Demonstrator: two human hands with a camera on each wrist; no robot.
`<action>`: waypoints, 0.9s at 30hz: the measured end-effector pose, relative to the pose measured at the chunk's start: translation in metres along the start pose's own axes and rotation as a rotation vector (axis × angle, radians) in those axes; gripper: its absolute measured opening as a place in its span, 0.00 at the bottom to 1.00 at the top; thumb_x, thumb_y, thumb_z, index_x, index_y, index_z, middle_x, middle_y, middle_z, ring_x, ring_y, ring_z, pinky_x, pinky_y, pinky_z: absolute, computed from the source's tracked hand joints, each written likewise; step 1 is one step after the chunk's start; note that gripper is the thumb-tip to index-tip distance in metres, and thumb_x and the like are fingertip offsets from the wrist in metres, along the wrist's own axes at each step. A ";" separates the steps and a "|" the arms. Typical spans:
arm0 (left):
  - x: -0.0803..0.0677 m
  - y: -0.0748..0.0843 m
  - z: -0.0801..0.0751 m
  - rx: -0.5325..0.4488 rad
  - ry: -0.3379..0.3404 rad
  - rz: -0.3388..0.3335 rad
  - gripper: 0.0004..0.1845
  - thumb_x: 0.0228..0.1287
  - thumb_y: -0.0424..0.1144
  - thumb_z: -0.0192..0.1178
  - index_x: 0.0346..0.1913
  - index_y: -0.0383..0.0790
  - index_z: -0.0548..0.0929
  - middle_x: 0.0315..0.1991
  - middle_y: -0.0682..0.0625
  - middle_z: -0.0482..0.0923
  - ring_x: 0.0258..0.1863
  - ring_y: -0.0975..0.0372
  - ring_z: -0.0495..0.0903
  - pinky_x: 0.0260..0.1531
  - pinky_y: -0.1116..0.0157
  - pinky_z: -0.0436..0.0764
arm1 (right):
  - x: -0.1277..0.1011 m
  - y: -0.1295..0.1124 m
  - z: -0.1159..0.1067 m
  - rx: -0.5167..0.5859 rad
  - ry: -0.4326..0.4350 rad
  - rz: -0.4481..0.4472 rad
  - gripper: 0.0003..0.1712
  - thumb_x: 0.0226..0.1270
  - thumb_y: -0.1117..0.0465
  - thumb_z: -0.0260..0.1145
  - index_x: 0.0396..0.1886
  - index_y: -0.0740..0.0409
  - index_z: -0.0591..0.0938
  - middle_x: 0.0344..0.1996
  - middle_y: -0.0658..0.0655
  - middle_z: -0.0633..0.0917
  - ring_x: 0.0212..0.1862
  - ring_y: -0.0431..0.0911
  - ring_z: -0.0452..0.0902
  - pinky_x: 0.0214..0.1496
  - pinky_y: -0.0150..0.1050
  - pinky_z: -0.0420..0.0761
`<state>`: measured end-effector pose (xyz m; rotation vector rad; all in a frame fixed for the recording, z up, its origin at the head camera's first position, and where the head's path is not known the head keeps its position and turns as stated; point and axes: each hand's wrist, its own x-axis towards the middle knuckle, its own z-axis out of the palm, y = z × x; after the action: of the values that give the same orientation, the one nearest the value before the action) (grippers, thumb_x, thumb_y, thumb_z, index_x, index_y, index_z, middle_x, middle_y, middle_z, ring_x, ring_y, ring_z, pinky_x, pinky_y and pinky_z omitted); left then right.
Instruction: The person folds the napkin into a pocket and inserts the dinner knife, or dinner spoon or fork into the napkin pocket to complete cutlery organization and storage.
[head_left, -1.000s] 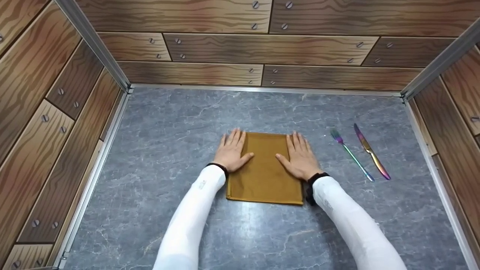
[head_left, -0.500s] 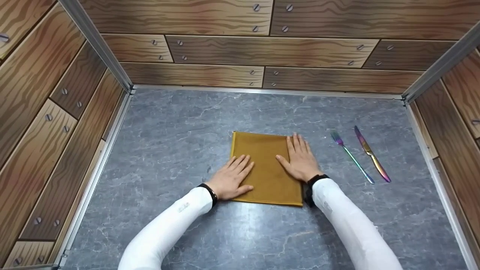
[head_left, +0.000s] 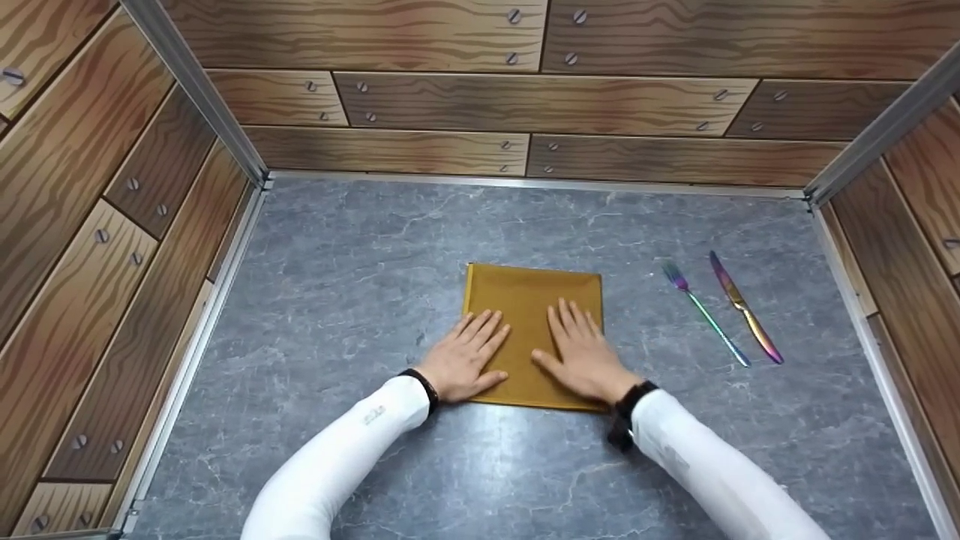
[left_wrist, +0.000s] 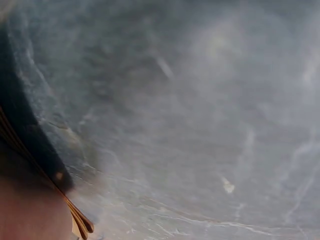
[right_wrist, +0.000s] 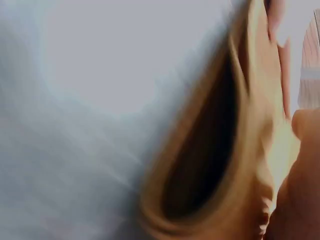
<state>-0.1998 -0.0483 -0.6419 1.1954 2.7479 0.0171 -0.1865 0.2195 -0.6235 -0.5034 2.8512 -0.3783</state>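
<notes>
Both hands lie flat w/ fingers straight on the folded mustard cloth (head_left: 534,304), gripping nothing: your left hand (head_left: 465,355) presses the near-left edge, half on the desk (head_left: 345,247), and your right hand (head_left: 581,352) sits on the near-right part. Cloth is mid-desk, squared up, far half uncovered. Risk no. 1, as I judge it: you're only pressing, so any sideways drag of the palms could slide the top layers over the lower ones & skew the fold; the left wrist view shows stacked layer edges at the corner (left_wrist: 80,222), which looks ready to splay. Right wrist view is blurred, but a layer seems to gape open there (right_wrist: 210,165), so air or a wrinkle may get trapped if you flatten unevenly. Fork (head_left: 703,311) & knife (head_left: 744,307) lie well apart on the right, side by side; a wide sweep of your right sleeve (head_left: 712,472) could knock them.
</notes>
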 end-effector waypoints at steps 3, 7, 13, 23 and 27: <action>0.001 0.001 0.000 -0.005 -0.008 -0.002 0.44 0.74 0.69 0.29 0.81 0.45 0.41 0.82 0.45 0.34 0.81 0.53 0.35 0.79 0.52 0.39 | -0.013 0.001 0.008 -0.026 0.032 -0.036 0.48 0.76 0.34 0.46 0.80 0.61 0.47 0.80 0.65 0.43 0.81 0.60 0.36 0.81 0.58 0.41; 0.001 0.001 0.001 -0.002 -0.012 -0.006 0.44 0.74 0.69 0.28 0.81 0.46 0.40 0.82 0.46 0.33 0.81 0.54 0.34 0.79 0.53 0.38 | -0.024 0.012 0.016 -0.046 0.110 -0.072 0.47 0.77 0.36 0.48 0.80 0.61 0.49 0.80 0.66 0.46 0.81 0.61 0.39 0.80 0.58 0.44; 0.000 0.000 0.001 -0.013 0.009 0.001 0.44 0.74 0.70 0.29 0.81 0.46 0.42 0.82 0.46 0.35 0.81 0.53 0.36 0.79 0.53 0.40 | -0.033 0.024 0.022 -0.046 0.148 -0.046 0.47 0.76 0.34 0.47 0.81 0.56 0.49 0.80 0.66 0.43 0.81 0.61 0.35 0.81 0.57 0.43; 0.001 -0.001 0.005 -0.024 -0.007 -0.018 0.44 0.73 0.71 0.28 0.81 0.48 0.38 0.82 0.48 0.33 0.81 0.55 0.32 0.79 0.54 0.35 | -0.033 0.025 0.025 -0.066 0.134 -0.015 0.48 0.75 0.30 0.43 0.81 0.54 0.47 0.80 0.67 0.40 0.81 0.60 0.31 0.81 0.56 0.38; 0.001 -0.001 0.005 -0.016 -0.009 -0.018 0.44 0.73 0.71 0.27 0.81 0.48 0.38 0.82 0.48 0.32 0.81 0.55 0.32 0.79 0.54 0.35 | -0.033 0.025 0.024 -0.077 0.139 -0.012 0.48 0.75 0.31 0.44 0.81 0.55 0.48 0.79 0.69 0.41 0.81 0.61 0.31 0.81 0.57 0.40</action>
<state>-0.2003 -0.0480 -0.6468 1.1640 2.7449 0.0317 -0.1575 0.2491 -0.6480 -0.5287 3.0074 -0.3186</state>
